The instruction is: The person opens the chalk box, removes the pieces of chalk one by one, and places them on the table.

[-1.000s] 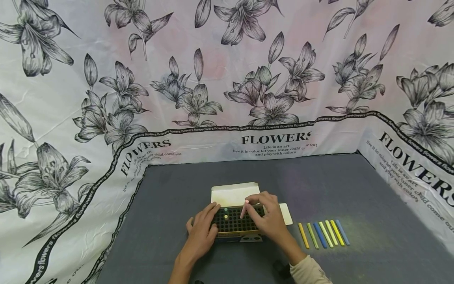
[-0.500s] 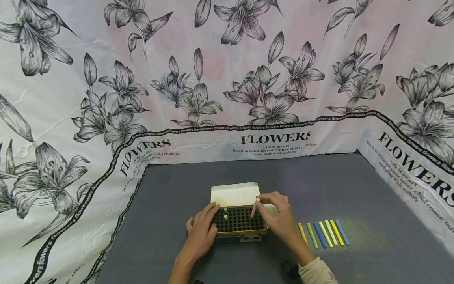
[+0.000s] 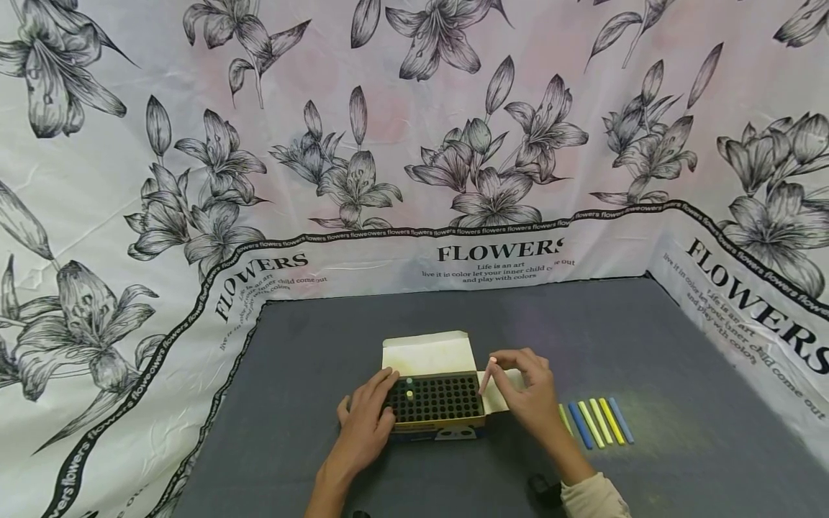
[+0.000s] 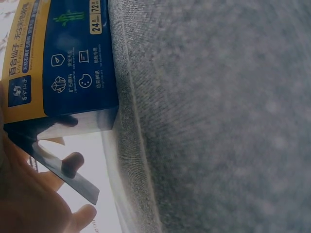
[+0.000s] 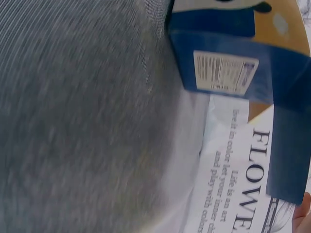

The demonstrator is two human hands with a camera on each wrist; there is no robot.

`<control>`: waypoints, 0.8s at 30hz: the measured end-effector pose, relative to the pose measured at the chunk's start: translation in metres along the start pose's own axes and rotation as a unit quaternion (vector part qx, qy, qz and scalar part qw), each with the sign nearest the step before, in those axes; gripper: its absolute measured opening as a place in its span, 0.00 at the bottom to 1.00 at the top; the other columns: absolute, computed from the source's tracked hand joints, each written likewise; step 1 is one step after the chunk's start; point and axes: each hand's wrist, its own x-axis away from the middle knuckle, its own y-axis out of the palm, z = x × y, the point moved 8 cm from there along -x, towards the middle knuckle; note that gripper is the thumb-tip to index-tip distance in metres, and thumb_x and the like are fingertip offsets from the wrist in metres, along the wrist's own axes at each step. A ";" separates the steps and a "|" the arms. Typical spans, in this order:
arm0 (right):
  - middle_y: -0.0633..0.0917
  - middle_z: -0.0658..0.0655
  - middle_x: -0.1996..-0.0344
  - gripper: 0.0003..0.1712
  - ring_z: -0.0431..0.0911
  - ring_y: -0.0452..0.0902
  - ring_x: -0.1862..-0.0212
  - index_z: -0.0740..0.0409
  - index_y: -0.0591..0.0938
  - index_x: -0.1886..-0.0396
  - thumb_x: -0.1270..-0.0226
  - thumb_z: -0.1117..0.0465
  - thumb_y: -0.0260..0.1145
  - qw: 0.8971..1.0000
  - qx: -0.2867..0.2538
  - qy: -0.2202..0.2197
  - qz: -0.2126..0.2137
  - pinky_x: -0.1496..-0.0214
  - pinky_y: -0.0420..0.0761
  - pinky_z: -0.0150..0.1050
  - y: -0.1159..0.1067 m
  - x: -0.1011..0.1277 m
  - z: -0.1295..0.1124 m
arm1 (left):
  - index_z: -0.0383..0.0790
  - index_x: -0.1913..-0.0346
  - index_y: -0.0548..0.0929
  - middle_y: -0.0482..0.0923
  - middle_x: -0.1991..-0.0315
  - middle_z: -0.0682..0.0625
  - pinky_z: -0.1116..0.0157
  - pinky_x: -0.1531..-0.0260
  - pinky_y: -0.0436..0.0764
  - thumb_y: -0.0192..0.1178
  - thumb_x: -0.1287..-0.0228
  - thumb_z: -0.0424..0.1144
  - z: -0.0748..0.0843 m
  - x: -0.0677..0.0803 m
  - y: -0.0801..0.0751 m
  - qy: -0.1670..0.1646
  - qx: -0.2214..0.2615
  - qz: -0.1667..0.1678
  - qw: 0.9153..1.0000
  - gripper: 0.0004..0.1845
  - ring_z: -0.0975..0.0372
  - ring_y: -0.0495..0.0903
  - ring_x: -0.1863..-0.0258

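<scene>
An open-topped chalk box (image 3: 435,424) with a black grid of holes stands in front of me in the head view. My left hand (image 3: 365,417) holds its left end, thumb at the near side and fingers along the edge. In the left wrist view, that hand (image 4: 31,194) is beside the box's raised end flap (image 4: 73,177). A pink chalk stick (image 3: 486,379) is pinched between thumb and forefinger of my right hand (image 3: 534,396), above the box's right flap (image 3: 497,398). A green chalk (image 3: 409,382) and a pale yellow chalk (image 3: 410,395) poke from holes at the left.
Several yellow, green and blue chalk sticks (image 3: 596,423) lie in a row on the dark grey cloth, right of the box, partly behind my right hand. The box's white lid (image 3: 427,354) is folded back. Floral cloth (image 3: 382,273) hangs behind and at the sides.
My right hand has moved right with the pink chalk, from above the grid of holes to over the right flap. The left hand has stayed on the box.
</scene>
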 end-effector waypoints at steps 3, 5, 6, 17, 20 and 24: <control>0.89 0.56 0.72 0.18 0.43 0.75 0.63 0.60 0.88 0.57 0.46 0.80 0.71 1.000 0.007 0.002 0.008 0.44 0.59 0.40 -0.010 0.000 0.004 | 0.52 0.22 0.66 0.61 0.21 0.51 0.27 0.35 0.46 0.47 0.25 0.35 0.000 0.000 0.000 0.001 -0.002 0.001 1.000 0.30 0.44 0.62 0.25; 0.88 0.55 0.72 0.17 0.42 0.75 0.62 0.59 0.88 0.57 0.44 0.79 0.71 1.000 0.014 0.006 0.012 0.43 0.59 0.40 -0.017 0.001 0.007 | 0.52 0.23 0.67 0.61 0.21 0.51 0.27 0.35 0.47 0.47 0.25 0.35 -0.001 0.000 0.000 0.001 -0.002 0.001 1.000 0.30 0.44 0.62 0.25; 0.88 0.55 0.72 0.17 0.41 0.74 0.62 0.59 0.88 0.57 0.44 0.79 0.70 1.000 0.020 0.006 0.014 0.43 0.59 0.41 -0.021 0.001 0.008 | 0.52 0.23 0.67 0.61 0.21 0.51 0.27 0.35 0.47 0.47 0.25 0.35 -0.001 0.000 0.000 0.002 -0.001 0.001 1.000 0.30 0.44 0.62 0.25; 0.84 0.57 0.75 0.17 0.36 0.74 0.59 0.65 0.87 0.57 0.45 0.82 0.68 0.997 0.055 0.035 0.031 0.42 0.59 0.36 -0.059 0.008 0.021 | 0.53 0.22 0.66 0.61 0.21 0.52 0.28 0.35 0.46 0.47 0.25 0.35 0.000 0.000 0.001 -0.003 0.000 0.000 1.000 0.30 0.44 0.62 0.25; 0.84 0.59 0.77 0.15 0.36 0.74 0.58 0.68 0.86 0.58 0.44 0.83 0.66 0.997 0.054 0.045 0.034 0.42 0.58 0.34 -0.067 0.008 0.014 | 0.52 0.22 0.66 0.60 0.21 0.51 0.28 0.35 0.46 0.47 0.25 0.35 0.000 0.000 0.001 -0.004 0.001 0.000 1.000 0.30 0.44 0.62 0.25; 0.83 0.61 0.79 0.14 0.36 0.75 0.59 0.71 0.85 0.60 0.45 0.84 0.65 0.997 0.051 0.038 0.046 0.44 0.60 0.33 -0.078 0.007 0.003 | 0.52 0.22 0.66 0.60 0.21 0.52 0.28 0.35 0.46 0.46 0.25 0.35 0.000 0.000 0.000 -0.006 0.002 -0.001 1.000 0.30 0.44 0.61 0.25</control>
